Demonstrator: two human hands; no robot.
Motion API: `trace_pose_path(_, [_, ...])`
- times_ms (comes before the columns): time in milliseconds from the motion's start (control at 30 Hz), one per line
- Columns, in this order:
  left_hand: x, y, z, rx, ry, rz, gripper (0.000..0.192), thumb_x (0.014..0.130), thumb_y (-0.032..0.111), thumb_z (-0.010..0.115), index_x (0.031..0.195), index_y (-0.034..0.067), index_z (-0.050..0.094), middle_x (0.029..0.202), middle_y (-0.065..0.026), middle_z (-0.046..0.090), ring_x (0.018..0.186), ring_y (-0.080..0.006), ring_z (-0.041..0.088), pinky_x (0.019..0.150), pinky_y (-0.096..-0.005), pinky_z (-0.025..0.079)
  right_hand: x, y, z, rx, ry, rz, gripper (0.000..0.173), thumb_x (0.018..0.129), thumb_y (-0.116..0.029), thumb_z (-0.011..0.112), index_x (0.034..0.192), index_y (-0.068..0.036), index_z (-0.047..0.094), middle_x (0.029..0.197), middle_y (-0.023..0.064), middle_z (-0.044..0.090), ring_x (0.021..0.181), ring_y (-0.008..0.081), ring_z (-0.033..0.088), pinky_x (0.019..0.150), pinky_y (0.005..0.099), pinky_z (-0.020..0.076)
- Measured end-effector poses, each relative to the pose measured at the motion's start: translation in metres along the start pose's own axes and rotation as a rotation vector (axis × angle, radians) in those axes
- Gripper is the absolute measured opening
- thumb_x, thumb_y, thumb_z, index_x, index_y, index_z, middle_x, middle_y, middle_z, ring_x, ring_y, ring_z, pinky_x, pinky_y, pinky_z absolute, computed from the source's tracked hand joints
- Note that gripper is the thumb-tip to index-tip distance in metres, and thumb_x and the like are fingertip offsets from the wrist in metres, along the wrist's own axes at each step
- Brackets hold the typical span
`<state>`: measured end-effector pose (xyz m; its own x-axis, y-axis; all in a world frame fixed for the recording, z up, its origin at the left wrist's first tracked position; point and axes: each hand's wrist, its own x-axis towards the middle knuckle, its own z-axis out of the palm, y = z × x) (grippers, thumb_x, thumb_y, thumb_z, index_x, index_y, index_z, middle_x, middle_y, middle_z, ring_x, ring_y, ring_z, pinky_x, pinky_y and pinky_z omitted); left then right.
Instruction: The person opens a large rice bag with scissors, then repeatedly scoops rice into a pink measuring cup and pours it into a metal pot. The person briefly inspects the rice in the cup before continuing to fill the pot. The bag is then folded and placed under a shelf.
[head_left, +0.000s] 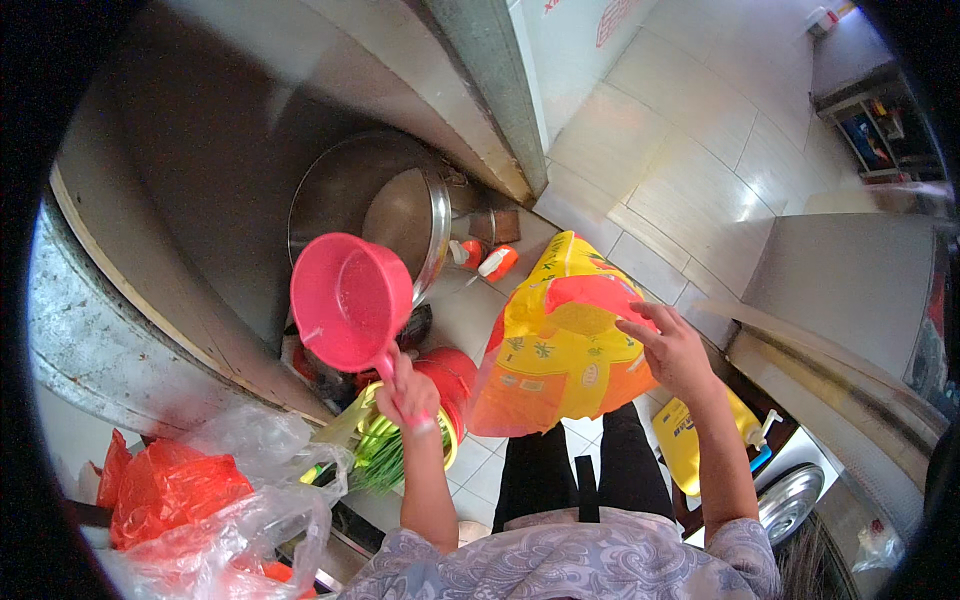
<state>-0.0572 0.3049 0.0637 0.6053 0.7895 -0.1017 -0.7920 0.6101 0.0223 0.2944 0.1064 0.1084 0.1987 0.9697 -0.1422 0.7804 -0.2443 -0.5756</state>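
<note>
A pink plastic dipper (349, 300) is gripped by its handle in my left hand (411, 394). Its bowl tilts up towards the camera, and I see nothing inside it. To the right, a yellow, orange and red printed woven rice bag (559, 367) stands with its mouth partly folded over in front of my legs. The fingers of my right hand (675, 352) spread across the right side of the bag's mouth; its thumb is hidden, so a grip on the rim cannot be made out.
A large metal pot (431, 225) stands beyond the dipper, near spray bottles (499, 262). Green stalks (382, 457) fill a container beside a red bucket (450, 379). Plastic bags (180, 487) lie at lower left. A yellow jug (679, 442) and metal lid (791, 502) are at right.
</note>
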Motion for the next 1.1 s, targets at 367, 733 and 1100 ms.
trace_pose_path(367, [-0.13, -0.047, 0.081, 0.515, 0.54, -0.727, 0.07, 0.064, 0.001, 0.065, 0.13, -0.001, 0.043, 0.058, -0.0106, 0.049, 0.036, -0.0162, 0.045, 0.032, -0.0264, 0.036, 0.01, 0.02, 0.006, 0.14, -0.049, 0.057, 0.055, 0.079, 0.005, 0.055, 0.131, -0.012, 0.053, 0.133, 0.0087, 0.054, 0.117, 0.0326, 0.053, 0.095, 0.0388, 0.0486])
trace_pose_path(733, [-0.029, -0.14, 0.042, 2.383, -0.081, -1.046, 0.051, 0.083, 0.022, 0.064, 0.127, 0.002, 0.048, 0.103, -0.0263, 0.063, 0.084, -0.0355, 0.068, 0.072, -0.0449, 0.054, 0.009, 0.021, 0.015, 0.106, -0.137, 0.037, 0.066, 0.079, -0.002, 0.057, 0.142, -0.01, 0.04, 0.141, 0.0102, 0.047, 0.119, 0.0364, 0.051, 0.1, 0.0416, 0.0456])
trace_pose_path(1100, [0.063, -0.243, -0.178, 2.633, -0.126, -1.317, 0.049, 0.087, 0.024, 0.057, 0.129, 0.003, 0.046, 0.111, -0.0226, 0.059, 0.095, -0.035, 0.06, 0.08, -0.0442, 0.047, -0.008, 0.026, 0.044, 0.296, -0.121, -0.041, 0.068, 0.076, -0.004, 0.061, 0.141, -0.017, 0.046, 0.095, 0.0077, 0.052, 0.086, 0.0278, 0.058, 0.078, 0.0407, 0.05])
